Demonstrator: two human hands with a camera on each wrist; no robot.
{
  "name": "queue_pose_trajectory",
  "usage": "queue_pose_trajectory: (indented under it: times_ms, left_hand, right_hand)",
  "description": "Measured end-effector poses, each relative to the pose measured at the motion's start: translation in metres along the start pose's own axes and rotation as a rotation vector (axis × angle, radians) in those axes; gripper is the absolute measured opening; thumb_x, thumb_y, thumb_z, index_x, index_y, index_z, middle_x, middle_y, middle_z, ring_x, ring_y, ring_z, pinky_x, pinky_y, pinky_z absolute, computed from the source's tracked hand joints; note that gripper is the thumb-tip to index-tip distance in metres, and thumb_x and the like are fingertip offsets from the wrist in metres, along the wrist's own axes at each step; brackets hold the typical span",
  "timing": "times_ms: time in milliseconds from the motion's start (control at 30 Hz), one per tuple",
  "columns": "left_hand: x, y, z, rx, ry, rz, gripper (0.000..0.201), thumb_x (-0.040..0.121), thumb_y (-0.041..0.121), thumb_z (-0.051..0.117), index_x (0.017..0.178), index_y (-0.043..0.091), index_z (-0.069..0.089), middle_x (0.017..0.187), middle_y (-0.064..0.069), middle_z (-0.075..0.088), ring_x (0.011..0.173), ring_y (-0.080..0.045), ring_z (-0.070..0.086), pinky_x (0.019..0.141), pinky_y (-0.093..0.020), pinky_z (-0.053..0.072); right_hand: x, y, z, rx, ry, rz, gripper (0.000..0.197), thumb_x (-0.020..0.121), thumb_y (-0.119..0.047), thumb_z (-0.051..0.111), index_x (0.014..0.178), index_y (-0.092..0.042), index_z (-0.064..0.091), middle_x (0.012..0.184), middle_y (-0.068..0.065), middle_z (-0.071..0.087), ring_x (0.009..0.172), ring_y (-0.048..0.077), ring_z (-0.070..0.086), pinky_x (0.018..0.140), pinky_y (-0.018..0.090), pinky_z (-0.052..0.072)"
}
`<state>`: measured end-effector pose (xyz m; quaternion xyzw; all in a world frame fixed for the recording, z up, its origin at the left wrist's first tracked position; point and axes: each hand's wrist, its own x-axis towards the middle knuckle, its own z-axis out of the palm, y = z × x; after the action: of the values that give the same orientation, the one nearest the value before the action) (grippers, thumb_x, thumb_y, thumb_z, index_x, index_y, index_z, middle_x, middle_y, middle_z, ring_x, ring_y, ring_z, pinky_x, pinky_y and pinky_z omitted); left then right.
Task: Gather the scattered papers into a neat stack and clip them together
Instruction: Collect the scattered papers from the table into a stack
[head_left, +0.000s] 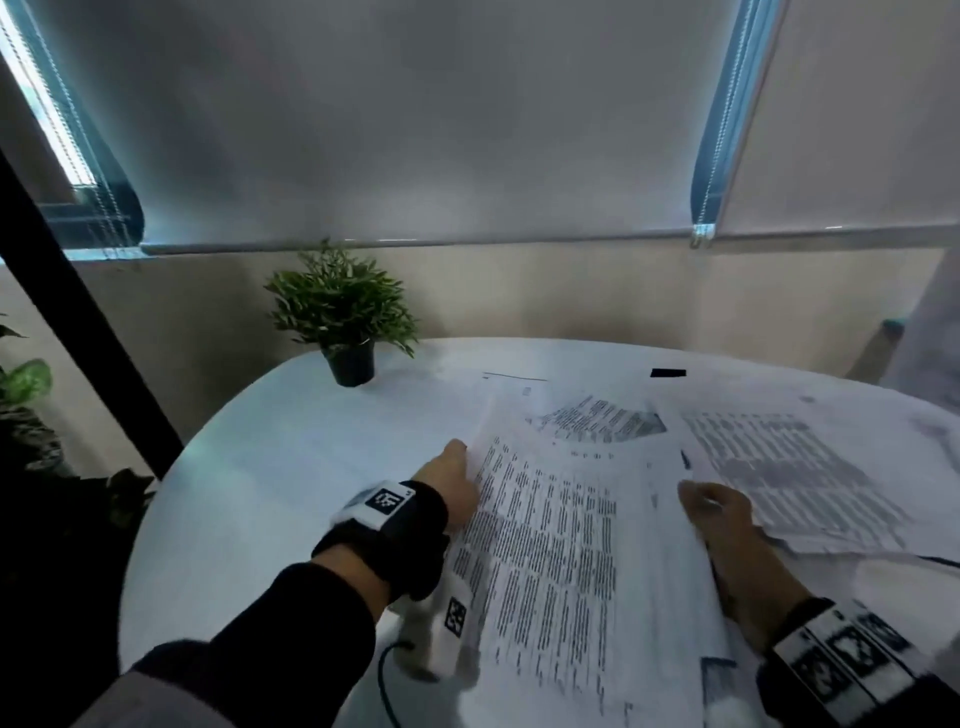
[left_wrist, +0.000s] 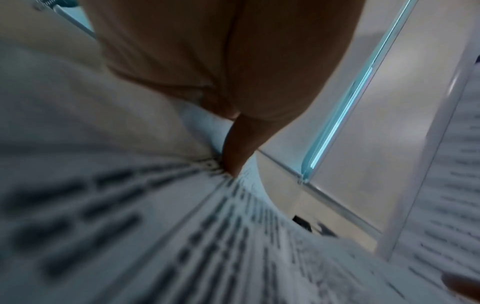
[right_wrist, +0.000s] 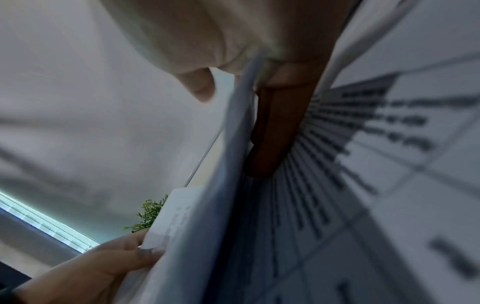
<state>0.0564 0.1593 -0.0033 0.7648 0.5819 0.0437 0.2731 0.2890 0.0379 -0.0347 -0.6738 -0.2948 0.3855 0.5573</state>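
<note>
Printed white papers (head_left: 550, 540) lie overlapping and askew on the round table, nearest sheet lifted.

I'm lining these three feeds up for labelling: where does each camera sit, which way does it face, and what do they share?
Head: worn on the head, looking forward and down at the round white table; both forearms, left hand and right hand show.
Left wrist: looks along the left hand's fingers at the held sheaf of printed white paper sheets.
Right wrist: looks along the right hand's fingers; the left hand shows too.
Shared: head and right wrist views both show the small green potted plant.
</note>
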Motion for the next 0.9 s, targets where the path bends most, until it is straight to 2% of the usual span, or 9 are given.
queue_pose_trajectory:
  times_ms: [67, 133, 233, 333, 467, 567, 633, 767, 900]
  left_hand:
    - [0.002, 0.008, 0.01, 0.045, -0.088, -0.002, 0.044, 0.095, 0.019, 0.049, 0.131, 0.005, 0.028, 0.12, -0.02, 0.054, 0.104, -0.032, 0.056, 0.075, -0.032, 0.04]
    - [0.001, 0.01, 0.012, 0.02, -0.128, 0.004, 0.058, 0.093, 0.032, 0.057, 0.134, 0.007, 0.025, 0.125, -0.019, 0.052, 0.106, -0.032, 0.055, 0.079, -0.033, 0.043]
    - [0.001, 0.001, 0.0, -0.16, -0.036, 0.031, 0.092, 0.078, 0.051, 0.07, 0.141, 0.008, 0.018, 0.14, -0.016, 0.037, 0.123, -0.031, 0.045, 0.096, -0.035, 0.042]
    - [-0.006, -0.004, -0.022, -0.579, 0.11, 0.079, 0.127, 0.048, 0.057, 0.083, 0.142, 0.019, 0.006, 0.147, -0.012, 0.03, 0.13, -0.027, 0.039, 0.105, -0.041, 0.04]
    - [-0.022, 0.006, -0.038, -1.048, 0.188, 0.266, 0.07, 0.083, 0.006, 0.069, 0.131, 0.017, 0.019, 0.124, -0.006, 0.054, 0.103, -0.016, 0.058, 0.071, -0.015, 0.054]
    - [-0.029, 0.007, -0.038, -1.261, 0.192, 0.456, 0.076, 0.068, 0.028, 0.084, 0.127, 0.007, 0.042, 0.122, -0.017, 0.062, 0.112, -0.033, 0.061, 0.088, -0.039, 0.055]
    - [-0.036, 0.007, -0.028, -1.262, 0.173, 0.505, 0.086, 0.058, 0.045, 0.087, 0.123, 0.003, 0.05, 0.118, -0.02, 0.064, 0.111, -0.035, 0.061, 0.093, -0.048, 0.051]
    - [-0.047, 0.012, -0.006, -1.088, 0.208, 0.521, 0.055, 0.069, 0.035, 0.077, 0.115, 0.009, 0.062, 0.106, -0.003, 0.073, 0.101, -0.019, 0.068, 0.082, -0.026, 0.054]
    - [-0.042, 0.016, -0.008, -1.245, 0.207, 0.459, 0.055, 0.065, 0.034, 0.08, 0.11, 0.012, 0.06, 0.098, -0.007, 0.073, 0.096, -0.026, 0.069, 0.081, -0.04, 0.056]
  right_hand:
    - [-0.008, -0.003, 0.001, -0.022, -0.04, -0.029, 0.077, 0.075, -0.024, 0.077, 0.133, -0.01, 0.028, 0.129, 0.012, 0.047, 0.116, 0.028, 0.051, 0.1, 0.041, 0.043]
    - [-0.011, 0.001, -0.004, -0.166, -0.2, -0.104, 0.077, 0.079, 0.008, 0.067, 0.128, -0.026, 0.018, 0.131, 0.011, 0.047, 0.106, 0.022, 0.055, 0.084, 0.024, 0.048]
    - [-0.02, -0.016, -0.009, -0.148, -0.307, -0.253, 0.083, 0.082, 0.016, 0.057, 0.122, -0.046, 0.019, 0.118, 0.0, 0.056, 0.092, 0.005, 0.063, 0.064, 0.008, 0.05]
    - [-0.025, -0.043, -0.015, -0.063, -0.268, -0.492, 0.073, 0.079, 0.004, 0.064, 0.116, -0.051, 0.036, 0.102, -0.01, 0.069, 0.089, -0.003, 0.066, 0.065, 0.01, 0.051]
    - [-0.033, -0.068, -0.02, -0.083, -0.111, -0.73, 0.029, 0.075, -0.027, 0.061, 0.09, -0.051, 0.058, 0.098, -0.014, 0.069, 0.087, 0.004, 0.065, 0.072, 0.018, 0.053]
    - [-0.034, -0.068, -0.023, -0.056, -0.027, -0.765, 0.027, 0.084, -0.016, 0.058, 0.093, -0.04, 0.057, 0.097, -0.016, 0.067, 0.088, 0.002, 0.063, 0.072, 0.015, 0.052]
    - [-0.039, -0.06, -0.023, 0.008, -0.119, -0.698, 0.025, 0.084, -0.014, 0.056, 0.105, -0.029, 0.054, 0.102, -0.015, 0.066, 0.092, 0.003, 0.064, 0.075, 0.018, 0.054]
    - [-0.045, -0.027, -0.024, -0.111, -0.291, -0.548, 0.051, 0.085, -0.006, 0.058, 0.12, -0.036, 0.038, 0.108, -0.031, 0.059, 0.101, -0.006, 0.059, 0.078, 0.012, 0.05]
    - [-0.037, -0.014, -0.035, -0.388, -0.241, -0.52, 0.038, 0.085, -0.003, 0.058, 0.103, -0.035, 0.049, 0.095, -0.025, 0.061, 0.089, 0.004, 0.06, 0.078, 0.016, 0.05]
